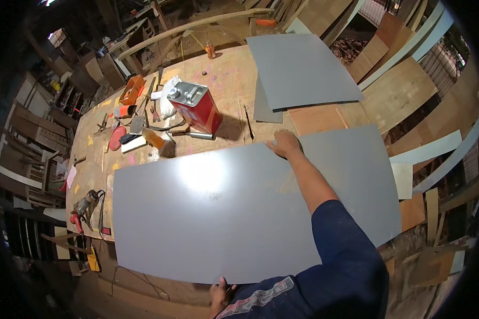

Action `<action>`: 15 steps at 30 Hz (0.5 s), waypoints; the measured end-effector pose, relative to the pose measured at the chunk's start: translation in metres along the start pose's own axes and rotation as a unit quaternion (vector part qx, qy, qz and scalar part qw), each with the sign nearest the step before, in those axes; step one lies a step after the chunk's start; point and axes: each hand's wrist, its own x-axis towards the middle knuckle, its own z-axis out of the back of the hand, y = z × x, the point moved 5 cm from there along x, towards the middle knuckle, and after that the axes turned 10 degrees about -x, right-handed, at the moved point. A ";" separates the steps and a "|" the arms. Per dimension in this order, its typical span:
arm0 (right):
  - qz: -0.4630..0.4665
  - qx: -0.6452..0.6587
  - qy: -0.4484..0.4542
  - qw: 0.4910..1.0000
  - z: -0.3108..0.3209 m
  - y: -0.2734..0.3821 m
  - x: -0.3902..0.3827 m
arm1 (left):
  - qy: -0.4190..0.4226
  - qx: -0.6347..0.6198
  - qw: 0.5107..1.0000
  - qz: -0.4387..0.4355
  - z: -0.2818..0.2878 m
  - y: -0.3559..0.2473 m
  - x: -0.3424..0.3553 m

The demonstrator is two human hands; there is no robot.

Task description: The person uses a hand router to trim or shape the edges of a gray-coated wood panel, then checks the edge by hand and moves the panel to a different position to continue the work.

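A large grey panel (239,223) lies across the near part of the workbench, with a bright glare and a few scuffs on its face. At the panel's far edge, right of its middle, my right hand (286,144) grips with the fingers over the rim; that arm reaches across the panel. My left hand (221,293) holds the near edge close to my body, fingertips showing at the rim and the rest partly hidden. Beyond the far edge, a red metal can (202,109) stands upright, with a brush-like tool (248,122) to its right.
A second grey panel (303,69) lies at the far right. The wooden workbench (229,74) carries an orange tray (132,90), a jar of amber liquid (154,139), a small bottle (210,50) and a corded power tool (85,207). Several boards (404,90) lean along the right.
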 end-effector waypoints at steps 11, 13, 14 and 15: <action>0.047 0.026 0.069 0.996 0.053 0.006 0.010 | 0.064 0.012 0.994 -0.086 0.016 0.029 0.047; 0.047 0.009 0.073 0.996 0.063 0.010 0.000 | 0.054 -0.170 0.983 -0.049 0.017 0.033 0.063; 0.041 0.006 0.067 0.997 0.072 0.009 -0.008 | 0.062 -0.167 0.983 -0.048 0.017 0.032 0.072; 0.036 0.004 0.067 0.997 0.086 0.017 -0.016 | 0.063 -0.247 0.965 -0.066 0.020 0.027 0.080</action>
